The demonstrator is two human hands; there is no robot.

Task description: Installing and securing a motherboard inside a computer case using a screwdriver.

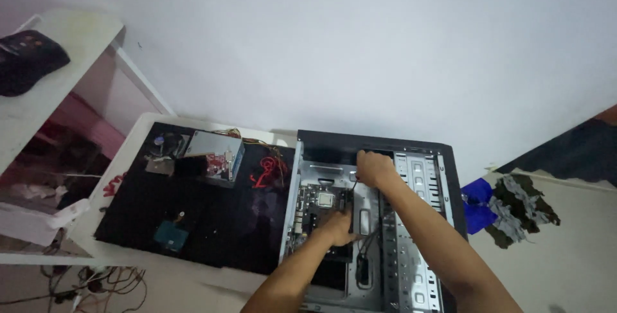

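Motherboard (319, 205) sits inside the open PC case (373, 143), which lies on its side at the right end of the tabletop (122, 184), long axis running away from me toward the wall. Board is in the case's left half, w/ the CPU socket near its middle.

My left hand (337, 228) is the nearer one: it rests on the board's right edge, fingers curled down onto it, looks like a light grip on the edge or a connector there, but I can't tell exactly what it pinches. My right hand (375, 167) reaches further in, up by the case's far wall, fingers closed around what seems a thin black cable (353, 187) that runs down toward the board; grip detail is too dark to confirm.

So the board lies just left of and between both hands, w/ left hand touching it and right hand above it, apart from it.

Off to the left on the black mat (212, 223): a power supply (215, 152) w/ red wires (267, 170), a fan (166, 143), a small blue part (171, 234).
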